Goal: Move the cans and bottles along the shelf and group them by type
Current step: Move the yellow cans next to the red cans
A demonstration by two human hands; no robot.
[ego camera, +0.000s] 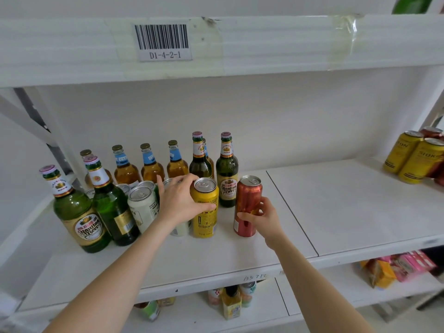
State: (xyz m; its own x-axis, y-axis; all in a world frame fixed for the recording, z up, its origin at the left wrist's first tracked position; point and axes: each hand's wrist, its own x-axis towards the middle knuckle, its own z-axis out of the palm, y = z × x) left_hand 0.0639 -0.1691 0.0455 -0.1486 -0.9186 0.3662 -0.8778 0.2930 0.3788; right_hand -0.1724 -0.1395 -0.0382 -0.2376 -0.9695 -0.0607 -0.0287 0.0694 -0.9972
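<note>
On the white shelf [336, 207] stand green beer bottles [79, 212], amber bottles with blue neck labels [151, 164] and several white cans [143, 207]. My left hand [182, 200] grips a yellow can [205, 212] near its top, thumb across its front. My right hand [263, 217] holds a red can [247, 203] by its lower half, just right of the yellow one. Both cans stand upright on the shelf. A further green bottle [227, 174] stands right behind them. At the far right sit yellow cans [418, 159] and red cans [432, 133].
A thick upper shelf edge with a barcode label [164, 42] overhangs the work area. The shelf below holds small bottles [230, 301] and snack packets [396, 267]. A seam [290, 212] divides the shelf boards; the right board is bare up to the far cans.
</note>
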